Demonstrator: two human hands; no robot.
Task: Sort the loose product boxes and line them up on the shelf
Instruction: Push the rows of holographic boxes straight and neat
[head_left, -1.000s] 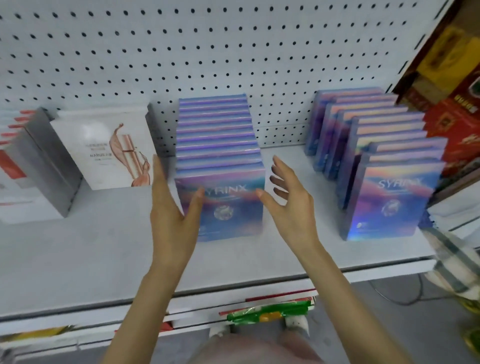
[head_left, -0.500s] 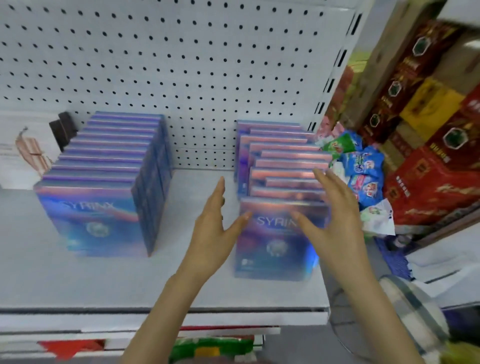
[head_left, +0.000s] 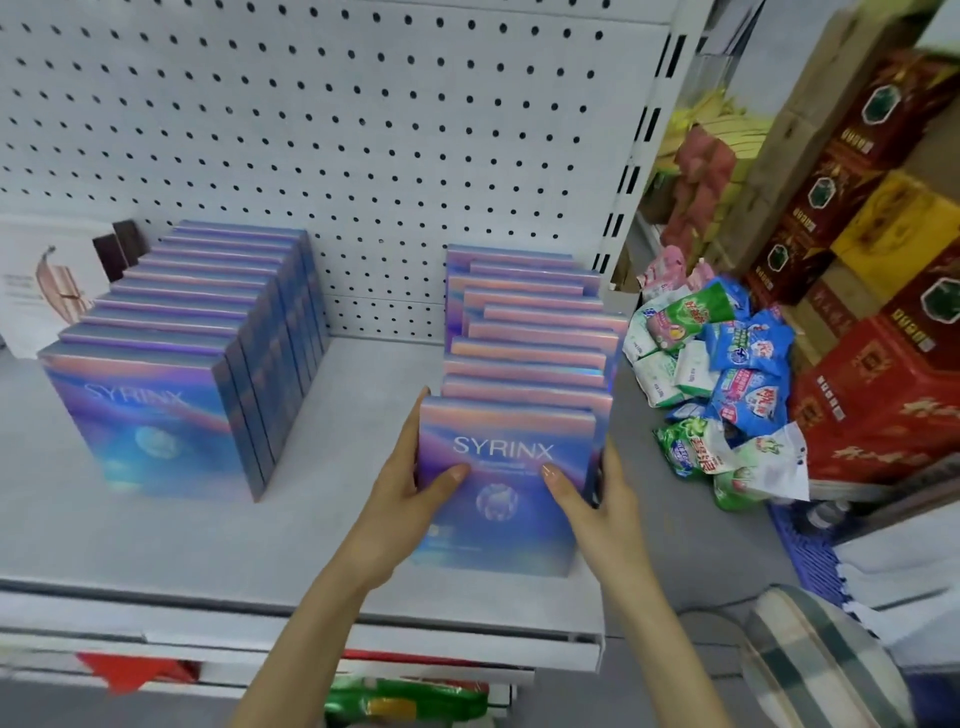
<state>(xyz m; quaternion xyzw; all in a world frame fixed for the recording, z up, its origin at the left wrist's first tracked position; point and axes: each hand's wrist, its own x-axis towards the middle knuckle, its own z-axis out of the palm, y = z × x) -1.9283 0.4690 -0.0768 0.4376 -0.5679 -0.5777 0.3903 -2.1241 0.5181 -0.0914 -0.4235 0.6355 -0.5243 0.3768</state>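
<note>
Inspector: Checking the grips first. Reporting their state?

Clerk: Clamping the front box (head_left: 504, 525) from both sides, at lower centre of the frame. Pressing the left grip (head_left: 400, 493) to the left edge, with the thumb lying on the printed face and the fingers curling behind, mostly hidden. Wrapping the right grip (head_left: 597, 499) round the right edge likewise, thumb on the face, fingertips showing at the side.

Inspector: Confirming the box's position?

Clerk: Standing upright on the shelf (head_left: 311, 545), facing the camera and reading "SYRINX". Sitting directly before the right row (head_left: 524, 332) of matching boxes, right of centre. Not managing to tell whether touching that row or standing just clear.

Inspector: Noting the condition of the rows?

Clerk: Finding the right row staggering from side to side. Finding the left row (head_left: 182, 364), at centre left, standing flush and even, well apart from the right row, with bare shelf between. Recording both as running back to the pegboard (head_left: 363, 130).

Inspector: Listing the surroundings?

Clerk: Logging a white box (head_left: 47, 286) at far left, beside the left row. Logging a heap of plastic packets (head_left: 727, 374) right of the shelf end, with red cartons (head_left: 883, 395) at the right edge of the frame. Seeing striped fabric (head_left: 810, 660) at lower right and a green packet (head_left: 405, 701) under the shelf at the bottom edge.
</note>
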